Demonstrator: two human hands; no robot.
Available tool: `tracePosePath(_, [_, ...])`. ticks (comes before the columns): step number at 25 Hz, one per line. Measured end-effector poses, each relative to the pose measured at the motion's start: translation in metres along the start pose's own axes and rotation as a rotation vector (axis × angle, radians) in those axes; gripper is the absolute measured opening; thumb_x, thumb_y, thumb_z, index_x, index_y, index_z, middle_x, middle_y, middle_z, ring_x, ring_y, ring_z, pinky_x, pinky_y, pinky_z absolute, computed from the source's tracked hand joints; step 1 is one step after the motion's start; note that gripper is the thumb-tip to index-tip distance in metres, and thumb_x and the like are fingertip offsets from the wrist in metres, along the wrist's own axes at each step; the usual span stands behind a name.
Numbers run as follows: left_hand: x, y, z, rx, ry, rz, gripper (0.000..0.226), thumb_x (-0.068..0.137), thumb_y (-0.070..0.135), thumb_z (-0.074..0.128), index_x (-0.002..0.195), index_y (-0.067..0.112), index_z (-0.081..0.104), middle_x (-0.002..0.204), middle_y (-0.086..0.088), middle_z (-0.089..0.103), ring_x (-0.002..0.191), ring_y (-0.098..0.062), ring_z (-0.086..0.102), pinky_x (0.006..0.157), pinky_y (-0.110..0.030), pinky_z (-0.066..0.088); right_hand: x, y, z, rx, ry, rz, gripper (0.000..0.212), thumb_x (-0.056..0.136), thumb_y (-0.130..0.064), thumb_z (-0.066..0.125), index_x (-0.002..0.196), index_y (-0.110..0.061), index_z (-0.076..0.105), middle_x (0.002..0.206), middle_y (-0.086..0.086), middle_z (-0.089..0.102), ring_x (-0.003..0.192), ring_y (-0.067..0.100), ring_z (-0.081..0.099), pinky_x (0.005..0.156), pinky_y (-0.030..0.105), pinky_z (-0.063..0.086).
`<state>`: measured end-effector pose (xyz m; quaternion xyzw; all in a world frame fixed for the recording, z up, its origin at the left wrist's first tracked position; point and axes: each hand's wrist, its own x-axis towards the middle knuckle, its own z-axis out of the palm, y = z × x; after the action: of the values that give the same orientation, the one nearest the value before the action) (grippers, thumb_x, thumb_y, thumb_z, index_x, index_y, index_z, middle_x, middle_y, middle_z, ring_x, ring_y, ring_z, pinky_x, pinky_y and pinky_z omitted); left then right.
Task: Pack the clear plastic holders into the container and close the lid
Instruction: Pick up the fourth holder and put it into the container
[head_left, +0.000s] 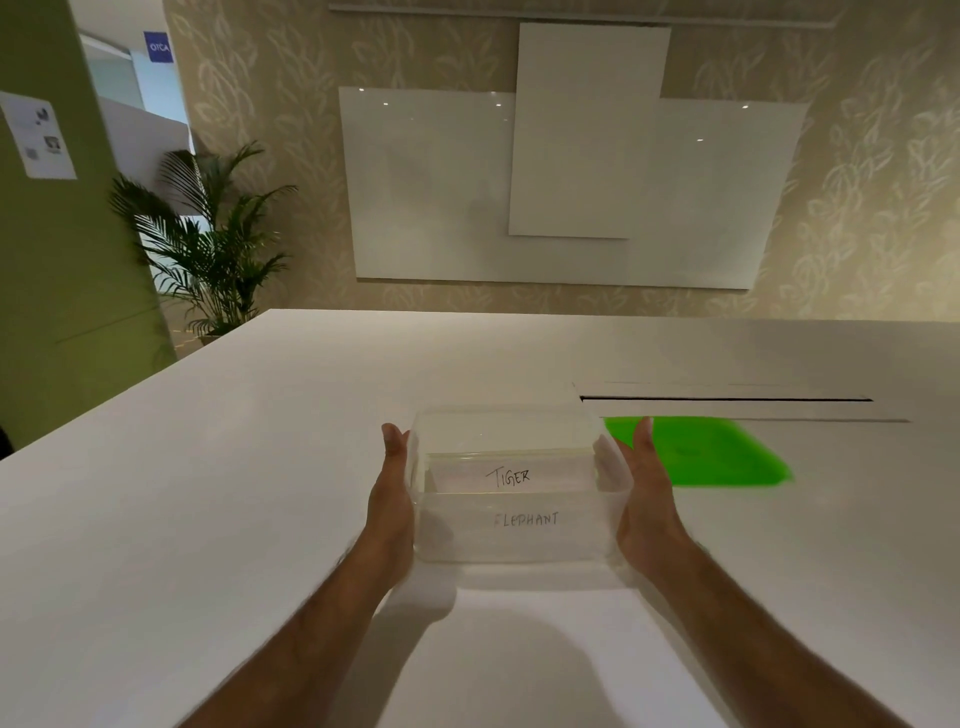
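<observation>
Left hand (392, 499) and right hand (644, 499) flank the container (519, 545).
Straight fingers press its sides; green lid (717, 457) lies just beyond the right fingertips.

One clear container (511, 564), one green lid (717, 457) — seemingly two labelled holders (509, 475) inside.

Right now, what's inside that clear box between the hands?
The clear container holds clear plastic holders; two labels show, TIGER and ELEPHANT. Their exact number is unclear, and the left hand and right hand cover its side walls.
</observation>
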<state>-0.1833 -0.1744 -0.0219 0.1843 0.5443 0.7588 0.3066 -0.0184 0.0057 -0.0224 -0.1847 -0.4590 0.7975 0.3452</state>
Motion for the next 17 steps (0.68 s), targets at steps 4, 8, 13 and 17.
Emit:
tracePosePath(4, [-0.022,-0.003,-0.011,-0.012,-0.006,-0.012,0.088,0.067,0.091,0.036,0.135,0.038,0.055,0.130,-0.002,0.066,0.118,-0.027,0.062,0.104,-0.057,0.044,-0.021,0.015,0.002,0.040,0.010,0.030,0.092,0.082,-0.076,0.042,0.145,-0.009,0.038,0.151,0.013,0.038,0.141,0.033,0.033,0.117,0.052,0.021])
tracePosePath(8, [-0.037,-0.004,-0.020,-0.034,-0.001,-0.024,0.092,0.061,0.094,0.040,0.132,0.038,0.058,0.127,-0.001,0.068,0.115,-0.027,0.065,0.102,-0.058,0.045,-0.039,0.019,0.007,0.029,0.023,0.042,0.074,0.078,-0.080,0.046,0.126,-0.024,0.050,0.138,0.006,0.045,0.137,0.028,0.037,0.106,0.049,0.033])
tracePosePath(13, [-0.049,-0.007,-0.027,-0.072,-0.016,-0.056,0.095,0.060,0.095,0.043,0.135,0.038,0.054,0.134,-0.007,0.063,0.121,-0.034,0.060,0.106,-0.063,0.039,-0.053,0.023,0.015,0.036,-0.067,0.032,0.085,0.082,-0.078,0.041,0.137,-0.013,0.052,0.129,0.013,0.063,0.118,0.033,0.060,0.086,0.045,0.053])
tracePosePath(17, [-0.053,-0.007,-0.030,-0.080,-0.017,-0.071,0.092,0.061,0.094,0.043,0.134,0.039,0.054,0.135,-0.007,0.062,0.124,-0.037,0.057,0.107,-0.064,0.037,-0.057,0.025,0.018,0.011,-0.017,0.039,0.089,0.083,-0.077,0.039,0.143,-0.011,0.043,0.144,0.015,0.050,0.132,0.034,0.047,0.110,0.054,0.035])
